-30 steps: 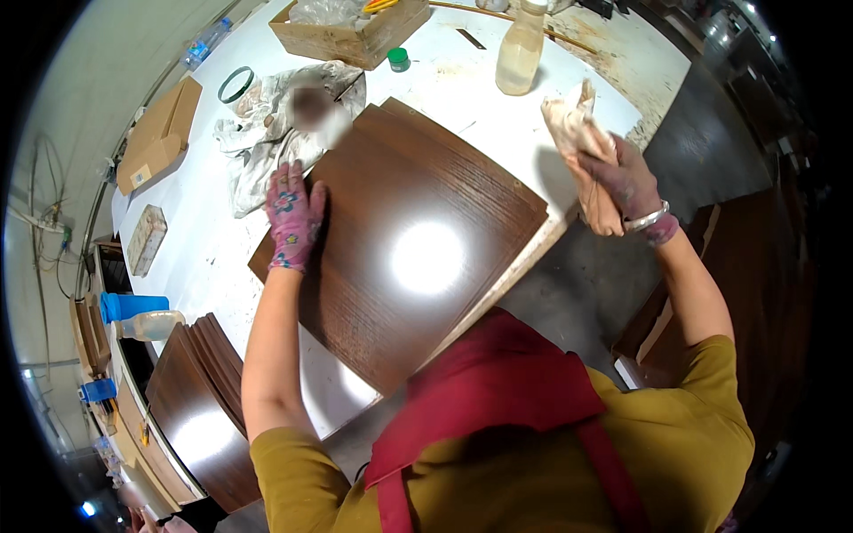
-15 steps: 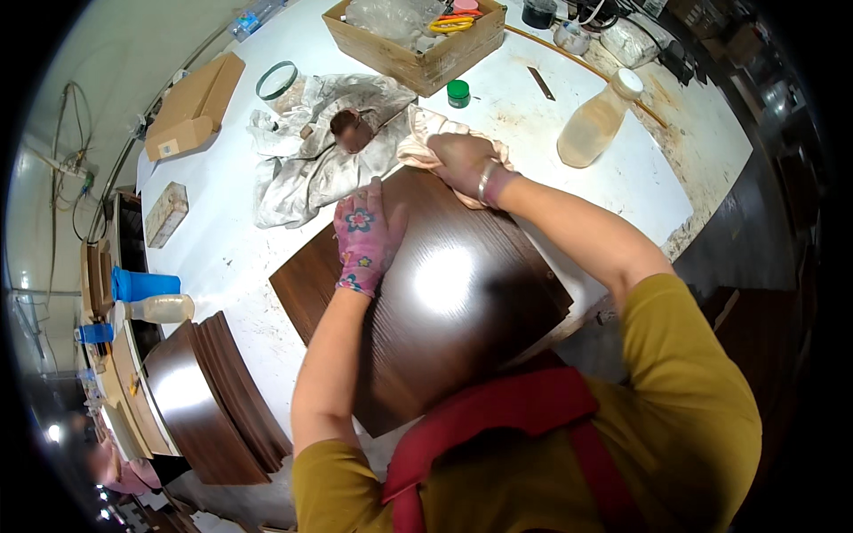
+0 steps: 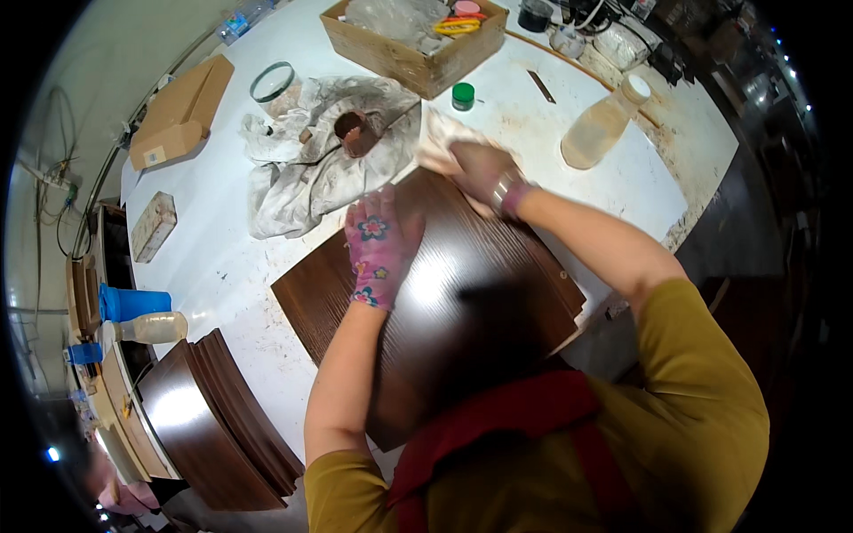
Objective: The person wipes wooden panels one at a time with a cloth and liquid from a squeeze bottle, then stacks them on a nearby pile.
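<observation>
A dark brown wood-grain panel (image 3: 484, 306) lies on the white table in front of me, glossy under the light. My left hand (image 3: 382, 244), in a pink flowered glove, rests flat on its far left part with the fingers stretched out. At the panel's far corner my right hand (image 3: 487, 174) grips a pale pink cloth (image 3: 446, 147), slightly smeared by motion. Beyond my left hand spreads a stained grey-white cloth (image 3: 293, 182), with a small brown cup-like container (image 3: 358, 135) on it.
A cardboard box (image 3: 426, 67) with plastic bags and orange-handled tools stands at the far side. Near it are a green-lidded jar (image 3: 463, 96) and a bottle of cloudy liquid (image 3: 597, 131). Stacked brown panels (image 3: 209, 426) sit at the left, near a blue cup (image 3: 133, 304).
My right hand and the pink cloth have shifted slightly right along the panel's far edge. The left hand stays flat on the panel. The whole view has turned a little.
</observation>
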Motion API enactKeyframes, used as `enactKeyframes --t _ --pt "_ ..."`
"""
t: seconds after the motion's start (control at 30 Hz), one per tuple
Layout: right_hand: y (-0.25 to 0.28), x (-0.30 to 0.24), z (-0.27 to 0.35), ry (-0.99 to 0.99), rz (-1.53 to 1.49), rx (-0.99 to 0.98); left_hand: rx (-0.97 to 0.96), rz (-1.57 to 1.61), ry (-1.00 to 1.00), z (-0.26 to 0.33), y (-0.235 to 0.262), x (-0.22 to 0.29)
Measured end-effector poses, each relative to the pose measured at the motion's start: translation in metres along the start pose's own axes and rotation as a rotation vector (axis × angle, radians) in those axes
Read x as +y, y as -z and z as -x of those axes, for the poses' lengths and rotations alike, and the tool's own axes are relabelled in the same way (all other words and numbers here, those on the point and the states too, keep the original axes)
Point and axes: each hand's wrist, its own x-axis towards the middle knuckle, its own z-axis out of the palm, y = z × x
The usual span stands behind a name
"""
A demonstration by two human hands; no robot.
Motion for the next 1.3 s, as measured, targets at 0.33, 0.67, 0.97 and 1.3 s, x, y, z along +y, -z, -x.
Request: enactKeyframes --t 0.33,0.67,0.97,1.3 --pt "0.009 0.048 -0.031 -0.185 -0.276 -0.030 0.065 0.122 -0.014 -0.001 -0.011 -0.002" --pt "0.007 -0.194 0.063 0.761 -0.091 -0.299 -0.225 0.411 -0.179 0.156 0.041 0.039" --pt "-0.113 -0.281 -0.022 0.576 -0.002 -0.355 -0.082 0.519 -0.226 0.156 0.048 0.031" --pt "-0.094 -0.315 -0.051 0.226 -0.087 -0.579 -0.074 0.510 -0.288 0.160 0.041 0.028"
